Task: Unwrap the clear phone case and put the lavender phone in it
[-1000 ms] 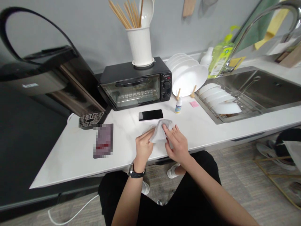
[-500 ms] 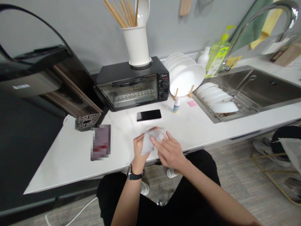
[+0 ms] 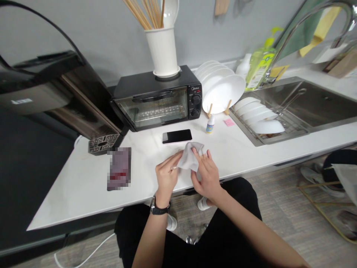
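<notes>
A thin light grey cloth (image 3: 189, 158) is between my two hands, over the front part of the white counter. My left hand (image 3: 167, 175), with a black watch on the wrist, is closed on the cloth's left side, and something small and shiny shows by its fingers. My right hand (image 3: 206, 173) presses its fingers onto the cloth from the right, thumb below. Just behind the cloth lies a black-screened phone (image 3: 177, 136). A small white bottle (image 3: 210, 124) stands upright to the phone's right, beside a pink square (image 3: 229, 122).
A toaster oven (image 3: 158, 104) bears a white utensil holder (image 3: 162, 50). Plates (image 3: 223, 93) stand in a rack, left of a sink (image 3: 320, 100) with bowls (image 3: 267, 126). At left are a dark machine (image 3: 83, 100) and a purple pouch (image 3: 119, 169).
The cloth has shifted right and away from me and is turned differently. My left fingers now point up beside it, and my right hand has moved slightly right.
</notes>
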A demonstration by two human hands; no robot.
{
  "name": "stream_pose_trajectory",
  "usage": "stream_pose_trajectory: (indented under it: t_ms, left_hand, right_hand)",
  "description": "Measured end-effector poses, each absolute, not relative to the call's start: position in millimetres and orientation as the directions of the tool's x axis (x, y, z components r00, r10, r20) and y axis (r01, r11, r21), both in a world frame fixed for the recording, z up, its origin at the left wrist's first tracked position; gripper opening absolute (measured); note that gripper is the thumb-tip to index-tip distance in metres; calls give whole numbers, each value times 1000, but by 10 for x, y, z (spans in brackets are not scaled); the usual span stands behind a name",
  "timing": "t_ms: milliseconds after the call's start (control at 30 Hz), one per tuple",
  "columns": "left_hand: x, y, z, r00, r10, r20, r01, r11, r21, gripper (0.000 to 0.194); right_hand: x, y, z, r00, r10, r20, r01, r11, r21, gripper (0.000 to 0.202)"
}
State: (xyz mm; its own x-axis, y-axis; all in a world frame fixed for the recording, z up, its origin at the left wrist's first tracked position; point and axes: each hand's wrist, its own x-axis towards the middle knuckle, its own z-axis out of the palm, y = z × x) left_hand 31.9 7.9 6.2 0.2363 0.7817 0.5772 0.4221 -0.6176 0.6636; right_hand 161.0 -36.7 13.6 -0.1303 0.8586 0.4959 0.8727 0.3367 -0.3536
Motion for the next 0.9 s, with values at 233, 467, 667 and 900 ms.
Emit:
stream_pose_trajectory:
  t_ms: [233,467,667,900]
  left_hand:
    - [338,88,41,241,784,573,439,-614,656,24]
    - [324,74,68,256,791,556,444,-607,659,25]
    - [324,82,23,257,799,544,465,-596,655,29]
    - [318,77,7,230,802,551,500,-583,640,22]
  right_hand:
    - [1618,-334,144,-222,839,497,868,402,-292,55]
    - [1569,-380,175,-242,820,519,864,425,-269,53]
    - [1574,-365,197,-162,846,508,891,347,-294,53]
    - [1552,-367,160,-274,830,486,859,438,-264,54]
